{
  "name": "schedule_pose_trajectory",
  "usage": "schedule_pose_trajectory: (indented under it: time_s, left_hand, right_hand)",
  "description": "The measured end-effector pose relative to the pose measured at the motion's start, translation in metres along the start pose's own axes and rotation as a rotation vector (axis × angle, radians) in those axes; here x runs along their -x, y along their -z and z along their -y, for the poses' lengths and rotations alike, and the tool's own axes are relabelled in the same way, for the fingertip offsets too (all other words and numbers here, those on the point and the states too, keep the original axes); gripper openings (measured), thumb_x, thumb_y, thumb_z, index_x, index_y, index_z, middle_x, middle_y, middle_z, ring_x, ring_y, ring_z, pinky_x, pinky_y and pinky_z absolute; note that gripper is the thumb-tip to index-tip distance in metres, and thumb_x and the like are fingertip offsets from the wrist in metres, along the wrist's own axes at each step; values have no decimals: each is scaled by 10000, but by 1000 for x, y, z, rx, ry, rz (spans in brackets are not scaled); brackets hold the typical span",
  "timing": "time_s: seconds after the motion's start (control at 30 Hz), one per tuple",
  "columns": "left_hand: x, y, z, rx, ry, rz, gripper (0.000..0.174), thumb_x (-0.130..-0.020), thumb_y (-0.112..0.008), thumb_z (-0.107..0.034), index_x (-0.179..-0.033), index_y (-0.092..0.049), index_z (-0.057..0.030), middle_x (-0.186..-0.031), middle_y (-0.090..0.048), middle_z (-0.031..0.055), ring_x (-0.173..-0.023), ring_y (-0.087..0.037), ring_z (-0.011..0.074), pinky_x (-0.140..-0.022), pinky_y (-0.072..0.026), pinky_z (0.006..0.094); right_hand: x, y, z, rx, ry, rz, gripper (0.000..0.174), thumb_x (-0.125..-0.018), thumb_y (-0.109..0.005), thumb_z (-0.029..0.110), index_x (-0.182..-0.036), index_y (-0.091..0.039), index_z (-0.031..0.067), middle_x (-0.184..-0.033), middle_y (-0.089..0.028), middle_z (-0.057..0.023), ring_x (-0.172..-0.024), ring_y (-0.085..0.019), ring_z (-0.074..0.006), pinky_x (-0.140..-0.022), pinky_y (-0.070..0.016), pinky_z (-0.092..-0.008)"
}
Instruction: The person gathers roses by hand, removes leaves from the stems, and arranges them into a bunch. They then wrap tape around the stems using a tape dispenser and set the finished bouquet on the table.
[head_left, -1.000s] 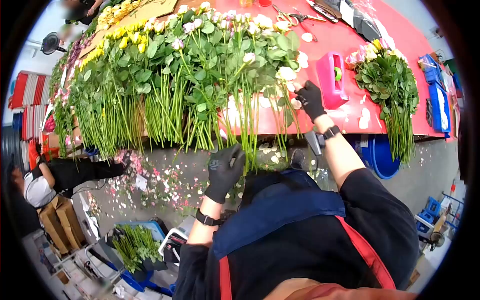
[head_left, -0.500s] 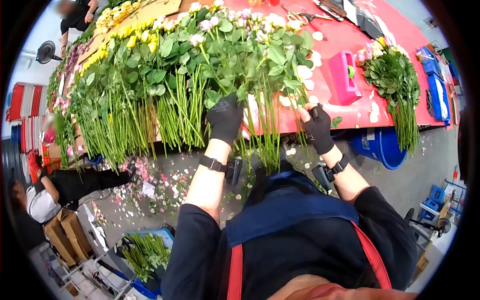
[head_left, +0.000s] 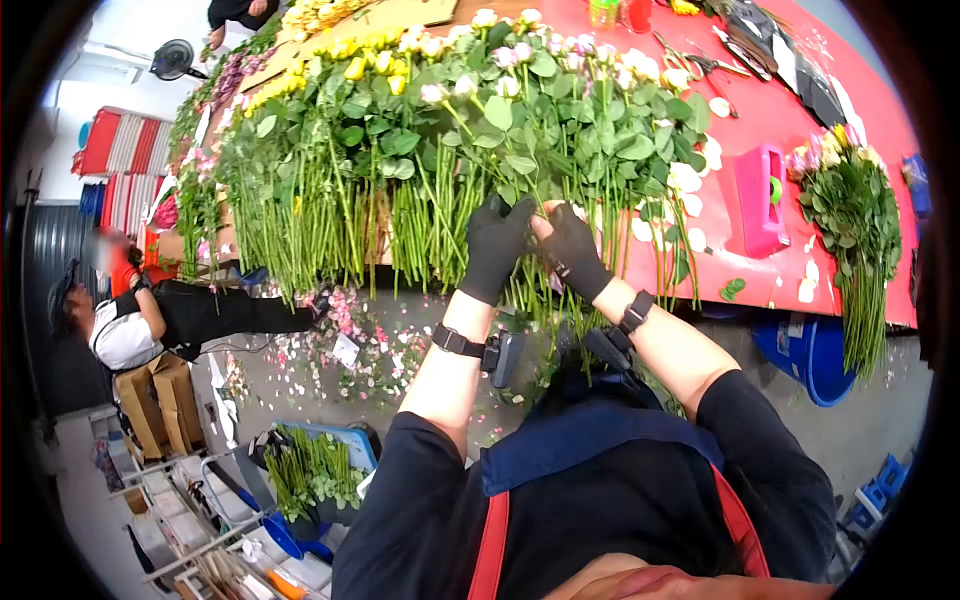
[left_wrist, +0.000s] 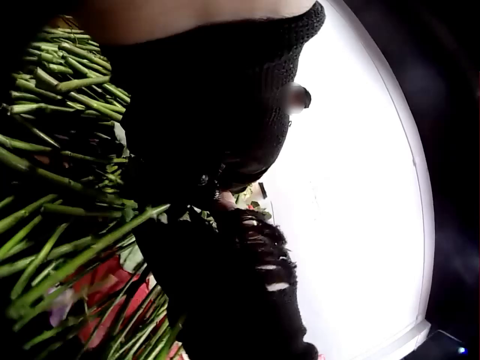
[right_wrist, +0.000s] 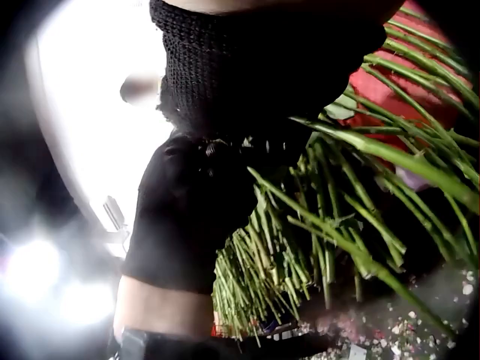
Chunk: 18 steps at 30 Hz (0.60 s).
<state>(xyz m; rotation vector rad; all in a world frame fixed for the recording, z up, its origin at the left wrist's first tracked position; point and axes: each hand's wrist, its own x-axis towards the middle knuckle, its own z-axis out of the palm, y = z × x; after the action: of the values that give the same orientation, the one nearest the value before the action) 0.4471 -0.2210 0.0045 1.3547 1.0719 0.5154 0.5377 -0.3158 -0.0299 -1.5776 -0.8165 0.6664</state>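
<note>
My left hand [head_left: 497,250] and right hand [head_left: 575,252], in black gloves, meet at the table's front edge over a row of long-stemmed roses [head_left: 500,112]. Both pinch a rose stem between them, its leaves rising just above the fingers. Bare fingertips show at the right glove. In the left wrist view, a green stem [left_wrist: 90,259] slants out beside the dark gloves. Stems [right_wrist: 420,169] also run out past the gloves in the right wrist view. Much of the grip is hidden by the gloves.
On the red table [head_left: 720,268] stand a pink tape dispenser [head_left: 762,205] and a tied rose bouquet [head_left: 850,220]. Scissors [head_left: 690,65] lie farther back. A blue bucket [head_left: 805,355] is below the edge. Petals litter the floor; another person [head_left: 125,320] is at the left.
My left hand has moved up from the front edge to the stems. The right has come left from beside the tape dispenser to meet it. The head view has shifted.
</note>
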Motion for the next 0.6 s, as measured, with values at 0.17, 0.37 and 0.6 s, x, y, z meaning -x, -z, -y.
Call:
schedule_pose_trajectory:
  time_s: [0.17, 0.37, 0.6]
  left_hand:
    - [14, 4, -36, 100, -233, -51, 241, -839, -671, -191, -965, -627, 10, -832, -641, 48, -618, -567, 109, -517, -434, 253]
    - [22, 6, -61, 200, -280, -172, 158, -817, -684, -130, -917, -642, -15, -786, -646, 30, -627, -568, 103, -546, -443, 258]
    - [58, 11, -97, 84, -442, -260, 121, -823, -677, -112, -826, -625, -2, -709, -639, 38, -579, -595, 117, -542, -463, 258]
  right_hand:
    - [6, -6, 1, 102, 251, -68, 381, -904, -604, 196, -1198, -535, -36, -907, -647, -145, -838, -611, -187, -777, -475, -310]
    - [20, 5, 41, -153, 81, 110, 340, -930, -581, 198, -1197, -581, -13, -952, -661, -108, -841, -599, -153, -784, -469, -286]
    - [26, -7, 73, 210, 398, 95, 421, -830, -570, 92, -1224, -500, -38, -907, -592, -243, -811, -583, -391, -688, -482, -446]
